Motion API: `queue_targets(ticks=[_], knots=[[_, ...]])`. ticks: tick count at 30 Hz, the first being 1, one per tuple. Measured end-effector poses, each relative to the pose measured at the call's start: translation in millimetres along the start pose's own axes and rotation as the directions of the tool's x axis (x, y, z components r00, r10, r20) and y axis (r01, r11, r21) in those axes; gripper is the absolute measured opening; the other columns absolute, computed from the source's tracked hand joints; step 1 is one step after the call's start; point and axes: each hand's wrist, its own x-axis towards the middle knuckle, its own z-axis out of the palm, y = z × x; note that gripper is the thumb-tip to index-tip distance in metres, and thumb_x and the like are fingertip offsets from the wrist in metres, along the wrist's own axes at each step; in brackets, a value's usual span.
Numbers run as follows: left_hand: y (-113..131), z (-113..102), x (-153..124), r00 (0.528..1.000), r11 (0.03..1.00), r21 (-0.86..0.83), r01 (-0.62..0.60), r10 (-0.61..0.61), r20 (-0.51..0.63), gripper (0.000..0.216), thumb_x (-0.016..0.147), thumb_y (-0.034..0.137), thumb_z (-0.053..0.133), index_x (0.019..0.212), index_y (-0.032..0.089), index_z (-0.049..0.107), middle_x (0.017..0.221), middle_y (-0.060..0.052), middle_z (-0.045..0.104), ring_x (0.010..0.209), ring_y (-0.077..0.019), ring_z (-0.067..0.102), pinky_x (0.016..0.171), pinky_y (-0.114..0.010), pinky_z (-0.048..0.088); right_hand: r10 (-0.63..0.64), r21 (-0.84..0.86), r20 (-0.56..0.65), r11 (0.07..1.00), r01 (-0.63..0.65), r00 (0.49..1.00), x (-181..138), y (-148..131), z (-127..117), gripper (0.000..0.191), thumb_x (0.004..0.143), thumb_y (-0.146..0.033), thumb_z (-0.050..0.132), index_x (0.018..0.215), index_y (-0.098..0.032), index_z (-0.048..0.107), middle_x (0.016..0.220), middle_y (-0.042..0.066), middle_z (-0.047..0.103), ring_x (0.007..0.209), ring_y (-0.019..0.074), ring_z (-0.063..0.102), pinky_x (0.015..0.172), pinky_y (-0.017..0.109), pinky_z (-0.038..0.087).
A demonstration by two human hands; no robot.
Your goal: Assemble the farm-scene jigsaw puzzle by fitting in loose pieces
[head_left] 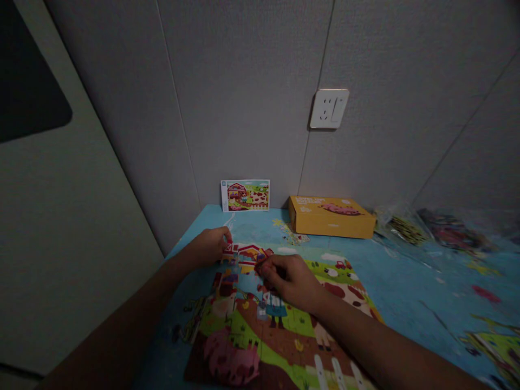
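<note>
A farm jigsaw puzzle (244,330), mostly joined, lies on the blue tabletop and shows a pig, a cow and a figure in a blue skirt. Blue table shows through a gap in its upper left part. My left hand (209,246) is closed at the top left corner, its fingertips pinching a red and white puzzle piece (230,250). Over the upper middle, my right hand (290,279) pinches a small dark reddish puzzle piece (264,254), partly hidden by the fingers. My right forearm covers part of the cow.
A picture card (248,196) of the farm scene leans against the wall. Right of it sits a yellow puzzle box (333,218), then clear bags (406,230) of pieces. A loose stack of pieces (193,322) lies left of the puzzle. A wall socket (329,109) is above.
</note>
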Motion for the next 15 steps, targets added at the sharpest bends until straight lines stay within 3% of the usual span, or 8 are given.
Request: queue_targets(ticks=[4,7,10,15], knots=[[3.0,2.0,-2.2,0.999,0.991,0.130,-0.039,0.034,0.042,0.019,0.076,0.023,0.050,0.090,0.017,0.061,0.077,-0.004,0.063,0.069,-0.0171,0.056,0.060,-0.025,0.037,0.046,0.019,-0.011,0.999,-0.046,0.999,-0.3,-0.5,-0.1,0.027,0.088,-0.030,0.046,0.066,-0.019,0.058,0.056,-0.002,0.062,0.050,0.0104,0.052,0.049,0.020,0.033],[5.0,2.2,-4.0,0.994,0.981,0.162,-0.103,0.096,0.053,0.025,0.079,0.035,0.052,0.093,0.018,0.062,0.089,-0.007,0.063,0.080,-0.0194,0.057,0.068,-0.026,0.039,0.101,0.064,-0.029,0.993,-0.099,0.994,0.0,0.3,1.4,0.028,0.090,-0.032,0.044,0.068,-0.019,0.058,0.059,-0.001,0.066,0.052,0.0119,0.059,0.051,0.021,0.037],[4.5,1.9,-5.3,0.988,0.975,0.165,-0.150,0.141,0.062,0.028,0.078,0.037,0.055,0.097,0.018,0.062,0.093,-0.007,0.061,0.086,-0.0205,0.056,0.073,-0.028,0.040,0.150,0.085,-0.055,0.986,-0.145,0.987,0.5,1.8,2.2,0.028,0.090,-0.034,0.043,0.071,-0.019,0.058,0.059,0.001,0.067,0.053,0.0132,0.061,0.052,0.022,0.039],[5.5,1.2,-3.5,0.994,0.988,0.104,-0.111,0.111,0.011,0.023,0.078,0.036,0.055,0.090,0.017,0.059,0.086,-0.006,0.062,0.078,-0.0191,0.056,0.067,-0.027,0.039,0.165,0.043,-0.092,0.986,-0.162,0.982,0.8,3.7,1.2,0.028,0.089,-0.036,0.044,0.072,-0.020,0.060,0.061,0.002,0.067,0.054,0.0143,0.062,0.051,0.023,0.040]])
